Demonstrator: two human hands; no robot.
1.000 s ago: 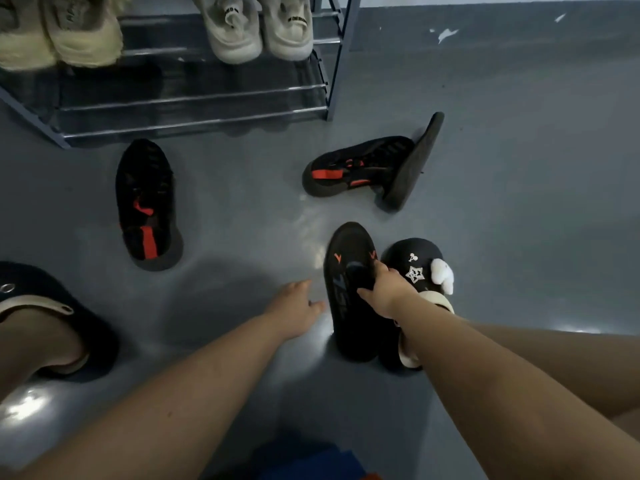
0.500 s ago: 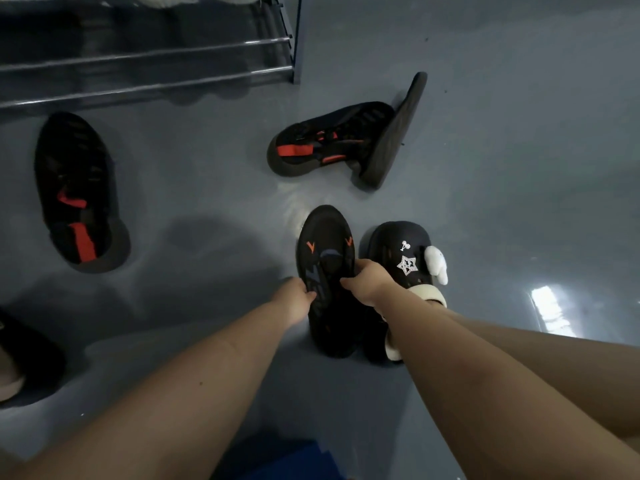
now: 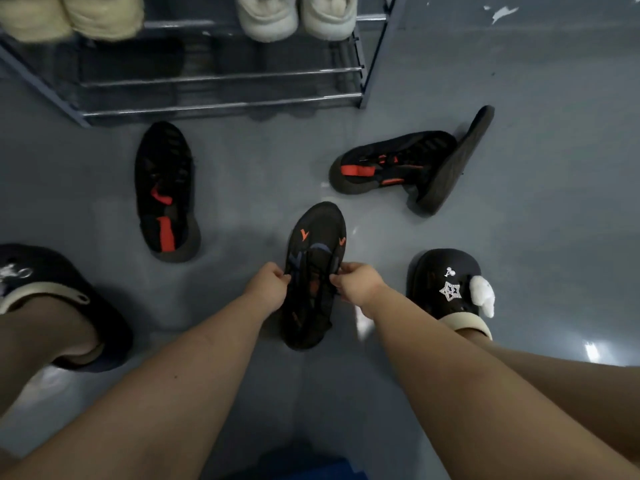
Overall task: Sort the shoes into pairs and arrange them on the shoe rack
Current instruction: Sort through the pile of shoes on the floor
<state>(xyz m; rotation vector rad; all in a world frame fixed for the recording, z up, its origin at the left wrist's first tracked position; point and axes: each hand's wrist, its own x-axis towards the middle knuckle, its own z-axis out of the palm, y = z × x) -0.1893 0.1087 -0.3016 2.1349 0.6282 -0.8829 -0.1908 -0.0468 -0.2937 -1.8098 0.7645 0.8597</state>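
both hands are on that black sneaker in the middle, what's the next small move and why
Probably lift the black sneaker and look for its mate before shelving it. The left hand and right hand pinch its two sides. The two red-strapped shoes on the floor match each other, not this one, and its partner isn't clearly visible. The rack has an empty lower shelf.

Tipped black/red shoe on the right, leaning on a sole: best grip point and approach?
Probably the heel collar of the tipped shoe, reached from the person's side. It lies on its side, toe left, opening toward the camera, so the collar rim is exposed. The upturned sole blocks the far right side, so avoid coming from there.
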